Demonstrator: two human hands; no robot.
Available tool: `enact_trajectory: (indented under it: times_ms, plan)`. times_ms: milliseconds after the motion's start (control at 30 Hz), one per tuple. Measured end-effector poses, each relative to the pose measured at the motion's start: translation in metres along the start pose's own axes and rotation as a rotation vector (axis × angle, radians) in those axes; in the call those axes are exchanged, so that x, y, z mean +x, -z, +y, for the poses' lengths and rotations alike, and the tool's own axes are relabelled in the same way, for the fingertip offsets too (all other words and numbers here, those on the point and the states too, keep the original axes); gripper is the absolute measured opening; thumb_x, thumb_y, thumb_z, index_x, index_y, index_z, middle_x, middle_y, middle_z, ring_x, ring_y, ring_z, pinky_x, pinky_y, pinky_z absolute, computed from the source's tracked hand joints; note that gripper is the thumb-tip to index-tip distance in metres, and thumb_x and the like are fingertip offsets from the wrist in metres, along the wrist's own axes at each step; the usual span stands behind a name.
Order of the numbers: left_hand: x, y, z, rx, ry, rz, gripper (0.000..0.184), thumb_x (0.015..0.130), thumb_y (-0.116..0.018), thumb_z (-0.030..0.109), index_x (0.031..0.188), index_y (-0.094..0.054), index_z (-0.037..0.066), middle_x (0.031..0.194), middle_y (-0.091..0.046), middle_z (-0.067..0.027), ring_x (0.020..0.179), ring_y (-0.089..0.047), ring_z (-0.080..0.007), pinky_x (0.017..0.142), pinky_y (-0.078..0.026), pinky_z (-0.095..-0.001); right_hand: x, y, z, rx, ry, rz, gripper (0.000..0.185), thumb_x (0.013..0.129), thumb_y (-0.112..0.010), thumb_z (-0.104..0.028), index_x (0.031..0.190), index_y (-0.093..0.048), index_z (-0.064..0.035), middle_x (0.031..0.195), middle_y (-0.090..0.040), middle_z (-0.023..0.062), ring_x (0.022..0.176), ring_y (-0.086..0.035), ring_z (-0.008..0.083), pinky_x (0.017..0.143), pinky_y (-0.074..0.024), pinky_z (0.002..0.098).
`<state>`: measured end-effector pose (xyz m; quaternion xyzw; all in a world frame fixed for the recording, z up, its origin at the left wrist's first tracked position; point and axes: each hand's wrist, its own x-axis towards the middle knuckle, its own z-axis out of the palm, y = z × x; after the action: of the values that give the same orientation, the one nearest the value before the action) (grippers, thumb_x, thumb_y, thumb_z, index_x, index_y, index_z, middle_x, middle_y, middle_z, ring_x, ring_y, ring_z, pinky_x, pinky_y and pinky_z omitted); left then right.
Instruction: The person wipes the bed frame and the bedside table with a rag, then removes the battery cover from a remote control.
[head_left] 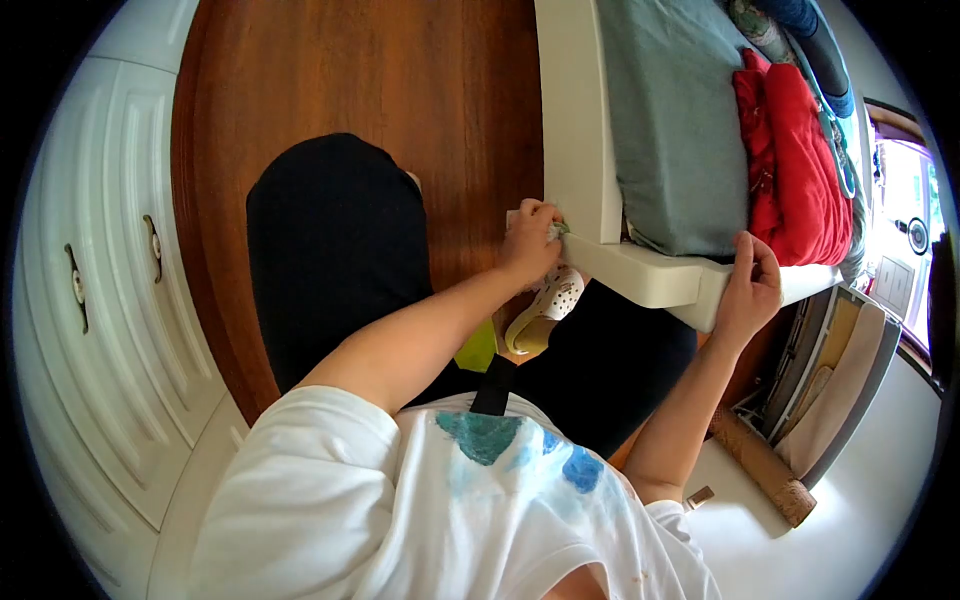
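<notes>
My left hand point(533, 248) is closed around a crumpled pale cloth point(557, 231) with some green on it, pressed against the outer side of the cream bed frame point(640, 272) close to its corner. Only small parts of the cloth show past my fingers. My right hand point(752, 290) is curled over the end rail of the same frame, its fingertips by the edge of the grey-green covered mattress point(680, 130). A folded red fabric point(800, 170) lies on the bed just beyond these fingertips.
A white clog point(548, 308) shows on the wooden floor point(400, 70) between my dark-trousered knees. White cabinet doors point(130, 240) stand at left. At right, flat panels point(835, 385) lean by a brown roll point(765, 470). Dark blue clothing point(815, 50) lies further along the bed.
</notes>
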<state>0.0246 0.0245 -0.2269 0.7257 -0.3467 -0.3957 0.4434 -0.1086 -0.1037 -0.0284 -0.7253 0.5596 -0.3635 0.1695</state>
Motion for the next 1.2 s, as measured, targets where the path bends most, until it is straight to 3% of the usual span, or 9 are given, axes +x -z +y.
enact_trajectory:
  times_ms: [200,267,367,600,700,933,1200]
  plan:
    - [0.017,-0.012,-0.025,0.009,0.070,-0.025,0.035,0.072,-0.063,0.003,0.107,-0.056,0.010,0.117,-0.047,-0.0127,0.111,-0.047,-0.0361,0.094,-0.043,-0.0445,0.000,0.000,0.000,-0.016,0.031,-0.007,0.015,0.085,-0.069,-0.016,0.085,-0.070,-0.0010,0.071,-0.061,-0.0033,0.062,-0.048,0.0041,0.059,-0.0403,0.0201]
    - [0.025,-0.012,-0.031,-0.017,0.224,-0.093,0.037,0.073,-0.064,0.007,0.109,-0.056,0.010,0.118,-0.047,-0.0148,0.111,-0.048,-0.0372,0.094,-0.043,-0.0445,0.000,0.001,0.000,-0.060,0.016,-0.011,0.015,0.085,-0.069,-0.016,0.085,-0.070,-0.0008,0.070,-0.061,-0.0031,0.062,-0.048,0.0046,0.059,-0.0404,0.0206]
    - [0.028,-0.013,-0.030,-0.007,0.268,-0.104,0.040,0.073,-0.065,0.009,0.112,-0.056,0.010,0.119,-0.047,-0.0166,0.110,-0.050,-0.0378,0.093,-0.044,-0.0445,0.001,0.002,-0.005,-0.137,0.017,-0.021,0.016,0.084,-0.069,-0.017,0.085,-0.070,-0.0004,0.068,-0.060,-0.0028,0.061,-0.047,0.0052,0.059,-0.0406,0.0214]
    - [0.015,0.003,0.020,0.005,0.248,-0.096,0.038,0.074,-0.063,0.011,0.112,-0.057,0.008,0.118,-0.048,-0.0180,0.108,-0.051,-0.0380,0.092,-0.045,-0.0438,0.004,0.002,-0.002,-0.131,0.018,-0.025,0.018,0.083,-0.070,-0.019,0.084,-0.070,-0.0017,0.065,-0.058,-0.0020,0.059,-0.047,0.0064,0.057,-0.0400,0.0224]
    - [-0.004,0.022,0.058,-0.056,0.193,-0.092,0.036,0.073,-0.062,0.009,0.109,-0.055,0.004,0.116,-0.045,-0.0202,0.108,-0.049,-0.0398,0.094,-0.042,-0.0428,0.002,0.002,-0.005,-0.155,0.030,-0.019,0.018,0.083,-0.070,-0.020,0.084,-0.070,-0.0018,0.064,-0.058,-0.0014,0.059,-0.048,0.0066,0.057,-0.0401,0.0226]
    - [-0.045,0.051,0.121,-0.207,-0.227,-0.078,0.033,0.073,-0.061,0.004,0.104,-0.050,0.004,0.110,-0.044,-0.0181,0.106,-0.046,-0.0380,0.093,-0.039,-0.0425,0.005,0.003,0.000,-0.130,0.055,-0.028,0.020,0.083,-0.070,-0.021,0.085,-0.070,-0.0009,0.066,-0.062,0.0017,0.062,-0.052,0.0080,0.059,-0.0423,0.0238]
    - [-0.065,0.054,0.124,-0.100,-0.558,0.010,0.037,0.070,-0.065,0.000,0.102,-0.049,0.006,0.107,-0.042,-0.0154,0.104,-0.043,-0.0365,0.091,-0.038,-0.0428,0.004,0.002,-0.002,-0.178,0.035,-0.021,0.020,0.083,-0.070,-0.020,0.086,-0.070,-0.0002,0.069,-0.064,0.0026,0.063,-0.053,0.0092,0.062,-0.0437,0.0242]
